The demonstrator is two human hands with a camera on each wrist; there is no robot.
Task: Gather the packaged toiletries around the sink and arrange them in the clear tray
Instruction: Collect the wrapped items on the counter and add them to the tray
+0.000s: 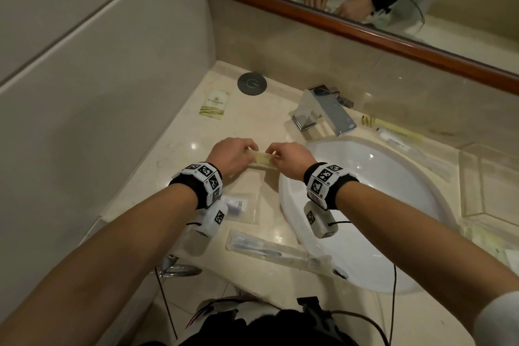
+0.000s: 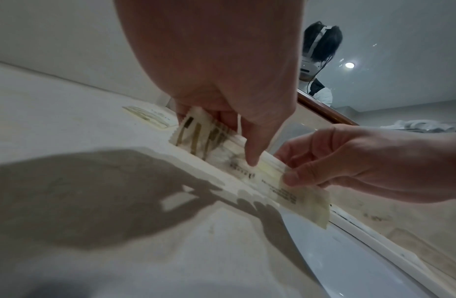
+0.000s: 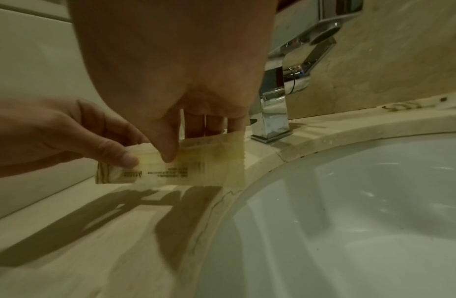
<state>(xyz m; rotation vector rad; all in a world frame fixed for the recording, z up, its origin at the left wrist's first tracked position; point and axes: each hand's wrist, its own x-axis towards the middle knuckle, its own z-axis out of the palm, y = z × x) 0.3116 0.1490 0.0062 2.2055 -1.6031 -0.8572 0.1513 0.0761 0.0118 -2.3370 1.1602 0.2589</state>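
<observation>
From the head view, my left hand and right hand meet over the marble counter, just left of the white sink, each pinching one end of a small cream sachet held between them above the stone. Around them I count four more packets: one cream sachet far left near a round grey cap, one flat clear bag just near my left wrist, one long clear toothbrush pack lying across the near rim of the sink, and one long yellowish pack far right behind the basin. The chrome tap stands at the far edge of the sink. The clear tray sits at the right, well apart from my hands, with the sink between.

In the left wrist view, my left thumb presses the sachet from above while my right fingers clamp its right end; the second sachet lies farther off.

In the right wrist view, my right thumb and fingers nip the sachet, my left thumb clamps the other end, and the tap rises just behind.
</observation>
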